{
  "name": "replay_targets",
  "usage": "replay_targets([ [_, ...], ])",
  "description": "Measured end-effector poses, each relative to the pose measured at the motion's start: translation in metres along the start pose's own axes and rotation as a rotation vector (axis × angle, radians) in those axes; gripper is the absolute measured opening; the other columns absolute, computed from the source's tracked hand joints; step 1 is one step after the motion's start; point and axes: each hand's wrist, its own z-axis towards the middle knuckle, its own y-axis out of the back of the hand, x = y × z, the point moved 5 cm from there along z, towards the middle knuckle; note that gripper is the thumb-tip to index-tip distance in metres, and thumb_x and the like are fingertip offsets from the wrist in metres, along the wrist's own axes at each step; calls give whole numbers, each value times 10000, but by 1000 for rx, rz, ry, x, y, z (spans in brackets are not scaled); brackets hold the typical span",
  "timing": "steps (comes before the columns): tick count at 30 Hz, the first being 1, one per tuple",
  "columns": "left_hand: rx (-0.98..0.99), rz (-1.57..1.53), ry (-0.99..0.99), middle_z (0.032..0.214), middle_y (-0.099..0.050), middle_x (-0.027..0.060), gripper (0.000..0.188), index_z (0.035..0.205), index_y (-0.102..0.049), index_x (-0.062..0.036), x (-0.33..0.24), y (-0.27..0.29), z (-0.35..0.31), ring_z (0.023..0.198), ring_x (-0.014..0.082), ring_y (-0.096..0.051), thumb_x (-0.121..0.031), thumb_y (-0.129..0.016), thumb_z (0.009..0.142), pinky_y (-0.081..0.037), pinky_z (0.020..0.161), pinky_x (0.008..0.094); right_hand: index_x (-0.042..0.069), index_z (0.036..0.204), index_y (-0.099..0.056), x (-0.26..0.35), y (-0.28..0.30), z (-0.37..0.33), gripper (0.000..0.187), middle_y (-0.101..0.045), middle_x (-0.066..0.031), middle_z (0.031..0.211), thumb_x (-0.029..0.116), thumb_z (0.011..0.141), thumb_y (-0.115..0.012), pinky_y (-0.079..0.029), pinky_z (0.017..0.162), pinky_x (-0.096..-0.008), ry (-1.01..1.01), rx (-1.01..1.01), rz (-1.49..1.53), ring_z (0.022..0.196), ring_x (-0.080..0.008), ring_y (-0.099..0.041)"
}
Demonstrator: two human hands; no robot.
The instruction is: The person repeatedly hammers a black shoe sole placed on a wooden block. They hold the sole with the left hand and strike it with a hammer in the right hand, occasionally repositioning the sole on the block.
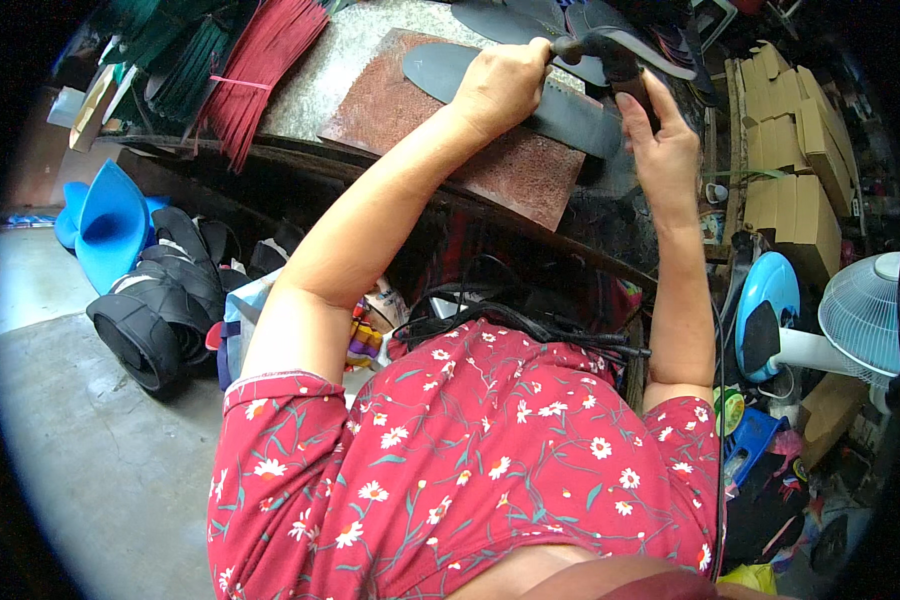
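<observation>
On the far left I see bright blue curved foam pieces (110,225), then black rolled foam sheets (160,305) on the grey floor (80,470). Next, a bundle of thin red strips (255,85) lies on the pale speckled worktop (305,95), beside a rough reddish-brown board (370,100).

On that board I have the smooth dark grey, flat sole-shaped piece (435,70), rounded at its left end, its middle hidden by the left hand (500,92). Its long axis slants from upper left to lower right, the right end lying nearer the body. The left fingers curl inward over it; their tips are out of my sight, so I cannot tell whether they grip anything.

Just right of them I make out a dark-handled hammer (625,75), its rounded head end pointing left, close to the left thumb, and its handle running downward into the right hand (662,140). The right fingers are wrapped around that handle.

Farther right stand stacked tan cardboard boxes (790,140), with a blue-and-white fan (770,315) below.
</observation>
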Motion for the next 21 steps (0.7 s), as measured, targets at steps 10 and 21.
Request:
replay_targets([
  [10,-3,-737,610,824,-711,159,188,956,-641,6,50,-18,-15,723,213,-719,-156,-677,866,-570,659,331,245,1239,-655,-53,-12,-14,461,-710,-172,922,548,896,-594,-534,759,-412,-30,-45,-220,857,-355,-693],
  [21,138,31,1,785,-661,198,205,1032,-574,-43,-8,-14,2,772,409,-652,-162,-643,881,-522,693,463,116,1262,-623,7,16,-7,437,-691,-94,799,396,927,-662,-524,621,-306,300,-220,-90,634,-167,-646],
])
